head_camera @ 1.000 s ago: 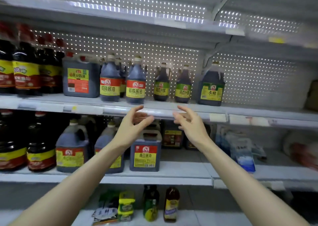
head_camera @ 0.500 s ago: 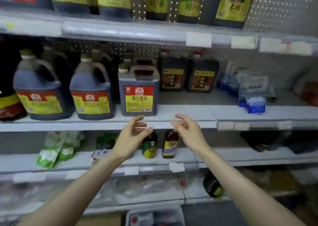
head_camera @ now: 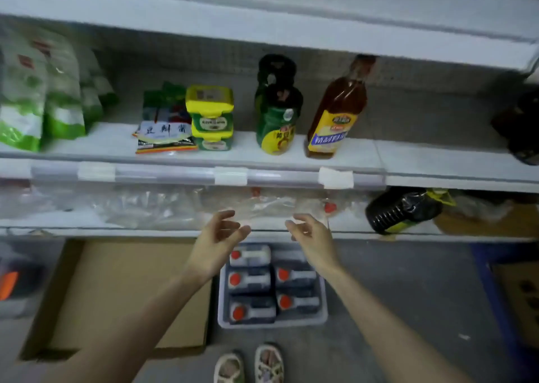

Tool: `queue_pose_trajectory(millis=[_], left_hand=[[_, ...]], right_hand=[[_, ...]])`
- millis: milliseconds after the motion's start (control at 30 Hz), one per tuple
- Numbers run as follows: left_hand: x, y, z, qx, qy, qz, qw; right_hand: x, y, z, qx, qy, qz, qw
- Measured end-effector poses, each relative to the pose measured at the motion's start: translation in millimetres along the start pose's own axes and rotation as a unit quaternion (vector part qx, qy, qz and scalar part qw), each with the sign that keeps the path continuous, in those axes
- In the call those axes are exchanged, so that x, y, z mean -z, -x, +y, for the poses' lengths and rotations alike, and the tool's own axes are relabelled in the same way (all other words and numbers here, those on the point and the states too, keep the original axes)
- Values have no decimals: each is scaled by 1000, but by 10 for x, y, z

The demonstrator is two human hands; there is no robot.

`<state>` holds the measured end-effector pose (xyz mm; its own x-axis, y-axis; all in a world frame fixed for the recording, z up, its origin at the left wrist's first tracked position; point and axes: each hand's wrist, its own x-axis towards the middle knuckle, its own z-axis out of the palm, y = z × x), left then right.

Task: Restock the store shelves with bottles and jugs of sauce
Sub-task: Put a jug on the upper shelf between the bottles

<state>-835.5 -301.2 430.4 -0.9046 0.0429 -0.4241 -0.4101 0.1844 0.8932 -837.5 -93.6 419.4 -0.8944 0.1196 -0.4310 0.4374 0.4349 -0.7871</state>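
At lower centre, we see sauce jugs unshelved in crate; left hand, right hand: fingers spread, empty.

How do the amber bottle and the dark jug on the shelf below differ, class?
The amber bottle stands upright; the dark jug lies on its side. The bottle is slim and see-through brown; the jug is stout and almost black. Both show some yellow.
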Motion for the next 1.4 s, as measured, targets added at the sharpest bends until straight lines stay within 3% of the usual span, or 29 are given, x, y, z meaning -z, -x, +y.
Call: queue_pose_trajectory(millis=[367,667,1033,1233,1400], left_hand=[[-196,-768,-1910,131,-33,34,990],[-459,-1248,-3256,182,-54,53,980],[-542,-1614,-3990,188,-14,97,977],[-551,-1630,-4078,179,-5,103,978],[-468,-1518,-3927,159,-11,90,983]], right_hand=[[-1008,-904,1585,-69,40,-45,996],[-1738,-1623,2811,-54,74,-84,992],[-2308,-2277,3372,46,159,-112,980],[-2331,-2382,3372,48,85,-132,986],[-2256,-2301,3190,65,90,-123,986]])
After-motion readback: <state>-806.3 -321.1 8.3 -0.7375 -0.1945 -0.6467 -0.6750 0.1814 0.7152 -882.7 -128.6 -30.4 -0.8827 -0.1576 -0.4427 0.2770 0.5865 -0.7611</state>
